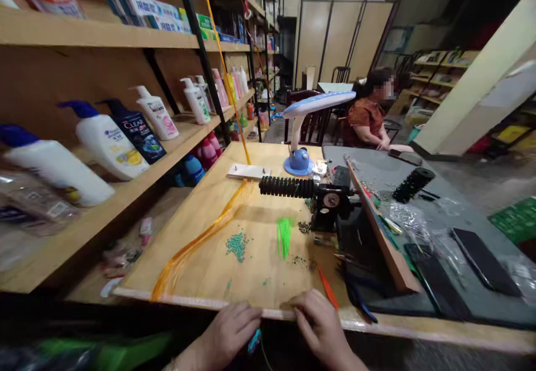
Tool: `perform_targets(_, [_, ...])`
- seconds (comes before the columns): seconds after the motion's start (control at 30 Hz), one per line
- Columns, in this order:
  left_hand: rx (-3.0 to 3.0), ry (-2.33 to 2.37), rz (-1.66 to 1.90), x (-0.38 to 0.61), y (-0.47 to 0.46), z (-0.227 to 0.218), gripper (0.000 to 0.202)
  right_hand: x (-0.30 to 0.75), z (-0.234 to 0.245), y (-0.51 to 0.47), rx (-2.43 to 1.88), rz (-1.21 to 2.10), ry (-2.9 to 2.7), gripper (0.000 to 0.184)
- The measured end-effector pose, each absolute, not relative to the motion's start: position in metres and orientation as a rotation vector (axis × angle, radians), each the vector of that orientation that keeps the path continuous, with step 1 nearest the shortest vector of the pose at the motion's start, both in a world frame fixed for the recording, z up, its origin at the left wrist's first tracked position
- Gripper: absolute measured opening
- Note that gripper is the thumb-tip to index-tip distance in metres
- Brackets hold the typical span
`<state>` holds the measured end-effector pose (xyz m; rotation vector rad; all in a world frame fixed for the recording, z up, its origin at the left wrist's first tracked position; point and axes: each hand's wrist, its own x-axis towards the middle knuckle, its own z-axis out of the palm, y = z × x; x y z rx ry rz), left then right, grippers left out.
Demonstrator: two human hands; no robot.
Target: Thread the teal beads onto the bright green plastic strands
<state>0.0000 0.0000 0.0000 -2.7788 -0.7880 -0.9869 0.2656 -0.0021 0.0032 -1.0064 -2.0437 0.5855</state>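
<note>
My left hand and my right hand sit side by side at the front edge of a pale wooden board, fingers curled over it. Whether either pinches a fine thread, I cannot tell. Just below my left hand hangs a small turquoise piece. On the board lie a long bundle of orange thread, a scatter of turquoise beads and a tuft of bright green thread. Behind them, a black ribbed roller projects from a small black clamp mechanism.
Shelves of shampoo bottles stand along the left. A blue-and-white desk lamp rises behind the board. To the right, a grey table holds a second ribbed roller and a black tablet. A seated person is beyond it.
</note>
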Motion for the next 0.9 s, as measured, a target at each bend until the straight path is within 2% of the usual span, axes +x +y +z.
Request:
perform_targets(0.2, [-2.905, -0.920, -0.963, -0.002, -0.008, -0.018, 0.025, 0.265, 0.000, 0.000, -1.073, 0.628, -1.997, 0.012])
perform_targets(0.37, [-3.091, -1.130, -1.010, -0.007, -0.009, -0.029, 0.032, 0.263, -0.002, -0.002, -1.134, 0.652, -1.930, 0.016])
perform_targets(0.53, [-3.050, -1.388, -1.344, -0.001, -0.007, -0.023, 0.029, 0.260, -0.002, -0.002, -1.215, 0.746, -1.763, 0.020])
perform_targets(0.67, [-2.816, -1.944, -1.789, 0.014, -0.003, -0.004, 0.006, 0.252, -0.013, 0.000, -1.274, 0.927, -1.632, 0.033])
perform_targets(0.77, [-2.421, -2.457, -2.147, 0.028, 0.003, 0.017, 0.028, 0.237, -0.024, 0.011, -1.287, 1.168, -1.455, 0.047])
perform_targets(0.9, [-2.201, -2.670, -2.461, 0.040, 0.015, 0.042, 0.056, 0.211, -0.023, 0.034, -1.163, 1.476, -1.130, 0.058])
